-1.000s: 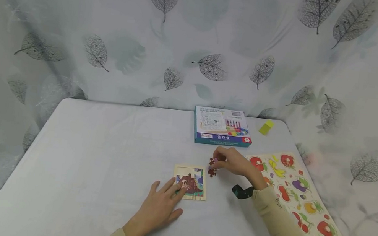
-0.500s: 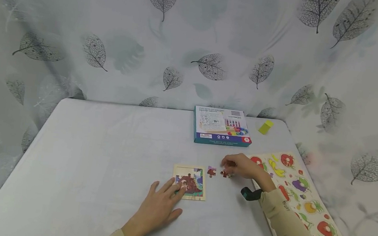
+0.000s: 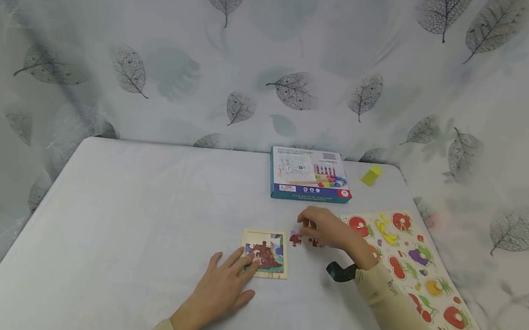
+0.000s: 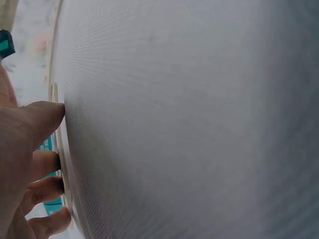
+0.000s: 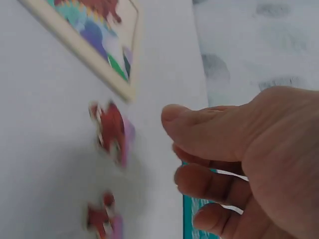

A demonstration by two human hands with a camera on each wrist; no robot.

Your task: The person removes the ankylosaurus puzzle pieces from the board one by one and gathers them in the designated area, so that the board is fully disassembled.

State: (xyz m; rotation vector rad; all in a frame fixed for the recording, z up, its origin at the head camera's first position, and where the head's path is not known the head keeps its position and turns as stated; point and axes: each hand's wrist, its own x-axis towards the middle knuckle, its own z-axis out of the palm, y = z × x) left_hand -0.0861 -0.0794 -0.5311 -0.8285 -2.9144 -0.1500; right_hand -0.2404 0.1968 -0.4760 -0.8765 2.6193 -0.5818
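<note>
Right hand [image 3: 327,230], relaxed, empty, is shifting left; spread left hand [image 3: 221,287] is touching the puzzle [image 3: 268,256]; surface's [image 3: 154,202] far-edge box [image 3: 309,175] is reading "FIVE SETS".

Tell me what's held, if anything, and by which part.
Nothing visibly held: the right hand shows an empty grip near two loose jigsaw pieces; the left hand merely rests on the jigsaw tray.

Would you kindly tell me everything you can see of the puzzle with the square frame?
The puzzle lies flat on the white table. Its square frame is pale and looks wooden. Inside, pieces form part of a picture: a reddish-brown figure with blue, purple and green around it. A pale, unfilled patch shows toward its far left, so it looks unfinished. Fingers of the left hand rest on its near-left part, hiding some of it.
</note>
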